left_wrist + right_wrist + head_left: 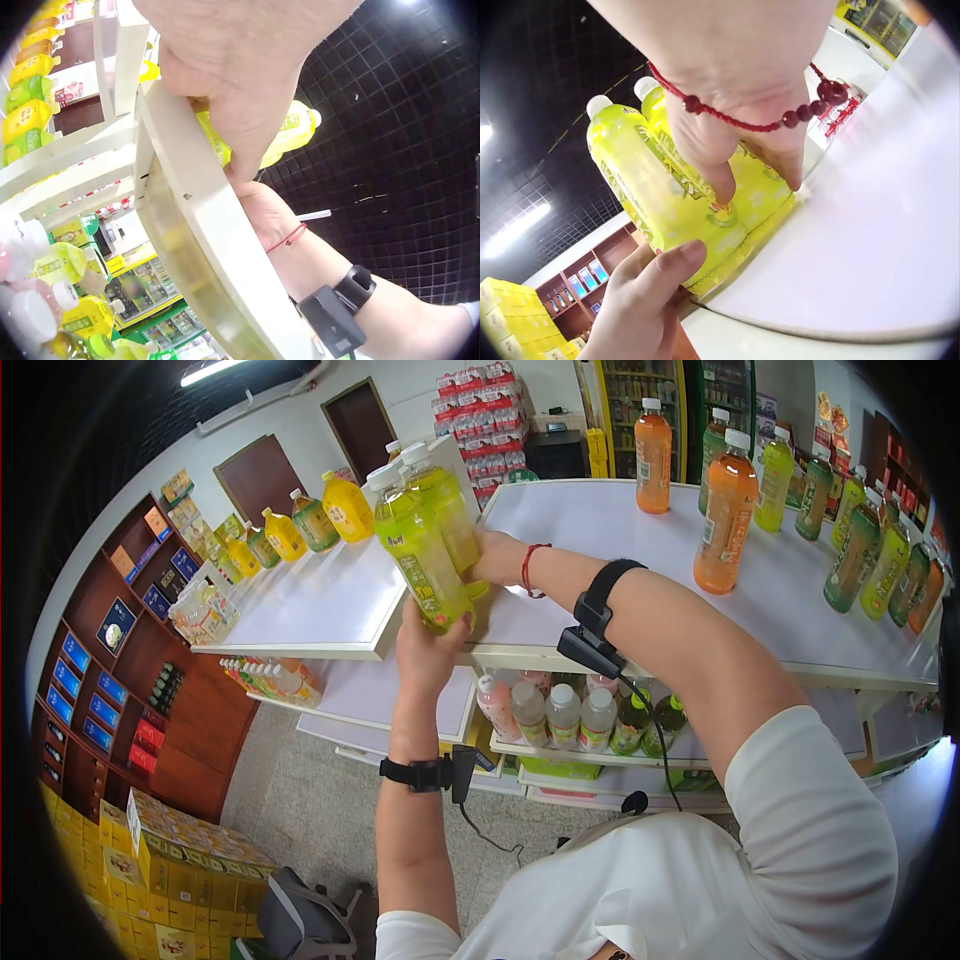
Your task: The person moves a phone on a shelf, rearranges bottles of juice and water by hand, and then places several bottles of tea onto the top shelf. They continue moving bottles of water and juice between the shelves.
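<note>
Two yellow-green drink bottles with white caps stand side by side, slightly tilted, at the corner of the white shelf top point(570, 560). My left hand point(428, 645) grips the front bottle point(415, 555) low down, its thumb across the label near the base. Round the lower part of the rear bottle point(447, 500) curl the fingers of my right hand point(495, 558). In the right wrist view both bases lie close to the shelf's edge, and the left thumb point(684, 257) presses the front bottle. The left wrist view hides most of the bottles behind my left hand point(232, 82).
Orange bottles point(725, 520) and several green ones stand on the right of the shelf top. Yellow bottles point(347, 508) line the left counter. Below, a lower shelf holds white-capped bottles point(563, 712). Yellow cartons point(190, 850) and a chair point(305, 920) are at lower left.
</note>
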